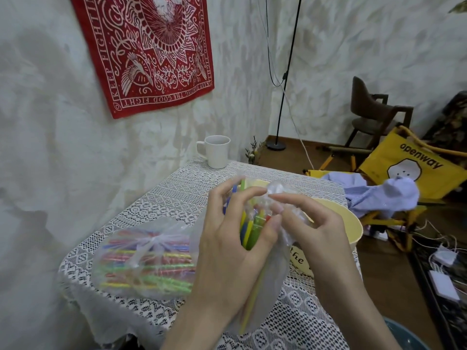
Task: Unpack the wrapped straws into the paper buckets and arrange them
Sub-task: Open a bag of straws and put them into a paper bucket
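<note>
Hands, left hand [235, 238] and right hand [310, 223], both pinch the straw bag [255, 223].

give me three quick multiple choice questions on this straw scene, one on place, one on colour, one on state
1. Where is the mug?
A. far corner of the table by the wall
B. on the floor
C. inside the bucket

2. What colour is the wall cloth?
A. blue
B. red with white pattern
C. green

3. What state is the straw bag lying on the table in?
A. torn open
B. empty
C. knotted shut

Answers: 1 A, it stands on the lace at the far edge. 2 B, red shows throughout. 3 C, its top is tied, straws inside.
</note>
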